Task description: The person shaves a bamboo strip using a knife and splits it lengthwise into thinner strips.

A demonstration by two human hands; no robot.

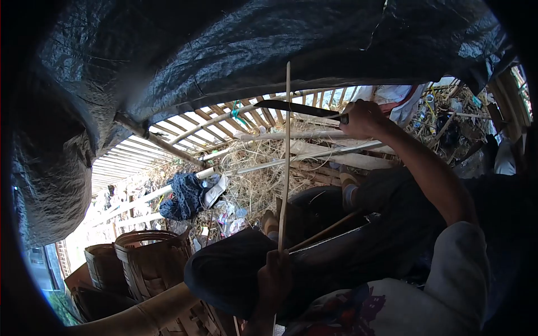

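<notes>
My right hand (pixel 363 119) is closed around the handle of a long dark-bladed knife (pixel 314 110), held out ahead of me with its tip to the left. The blade crosses a long, thin bamboo strip (pixel 287 162) near its upper end; whether they touch, I cannot tell. Lower down, in shadow, my left hand (pixel 274 274) grips that strip close to my leg. The strip stands nearly upright in view. Another thin stick (pixel 325 229) slants across my lap.
Bamboo shavings (pixel 252 173) and bamboo poles (pixel 302 135) lie before my feet. A dark cloth (pixel 184 196) sits at left, above woven baskets (pixel 148 260) and a thick bamboo pole (pixel 140 316). Dark plastic sheeting (pixel 241 50) hangs overhead; beyond is a slatted fence (pixel 196 126).
</notes>
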